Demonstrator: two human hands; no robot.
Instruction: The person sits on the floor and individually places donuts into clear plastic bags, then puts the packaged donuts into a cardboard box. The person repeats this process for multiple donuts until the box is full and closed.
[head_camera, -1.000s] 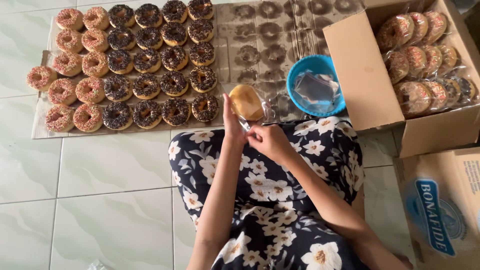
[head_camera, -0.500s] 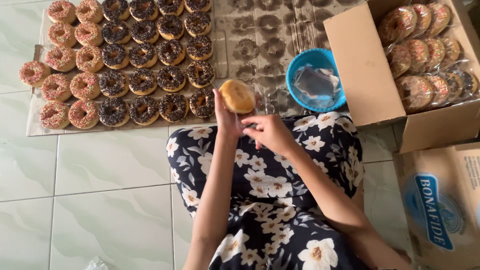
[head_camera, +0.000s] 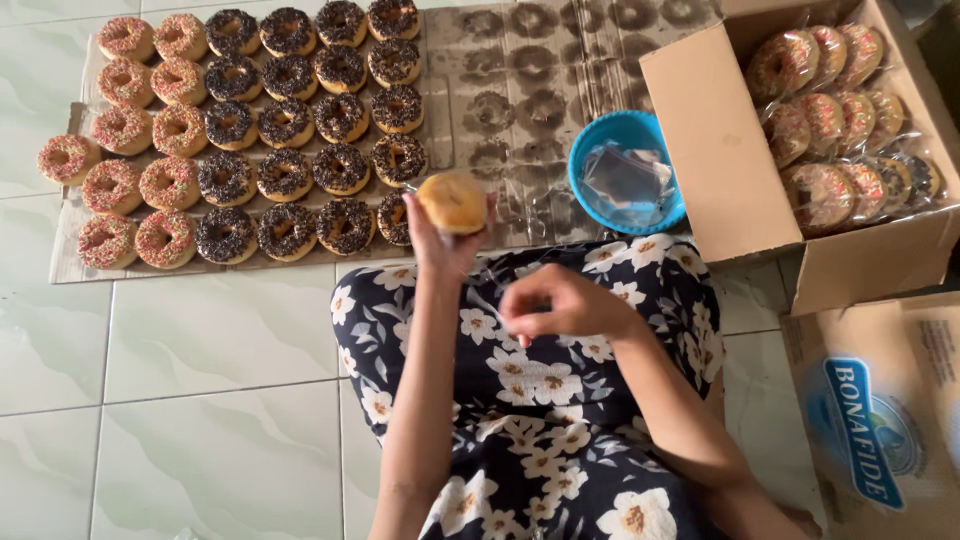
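My left hand (head_camera: 437, 243) holds up a doughnut in a clear plastic bag (head_camera: 452, 203), its plain underside facing me, above the front edge of the cardboard sheet (head_camera: 520, 100). My right hand (head_camera: 556, 303) hovers lower over my flowered lap, fingers curled together, apart from the bag; whether it pinches anything I cannot tell. Rows of unwrapped doughnuts lie on the cardboard to the left: chocolate-sprinkled ones (head_camera: 285, 120) and pink rainbow-sprinkled ones (head_camera: 125, 130).
A blue bowl (head_camera: 590, 150) holding clear plastic bags stands at the cardboard's right end. An open cardboard box (head_camera: 720, 150) to the right holds several bagged doughnuts (head_camera: 840, 110). A second, closed box (head_camera: 880, 420) lies at lower right. White tiled floor surrounds everything.
My left hand has lifted the bagged doughnut up and leftward. My right hand has let go of the bag and dropped back toward my lap.
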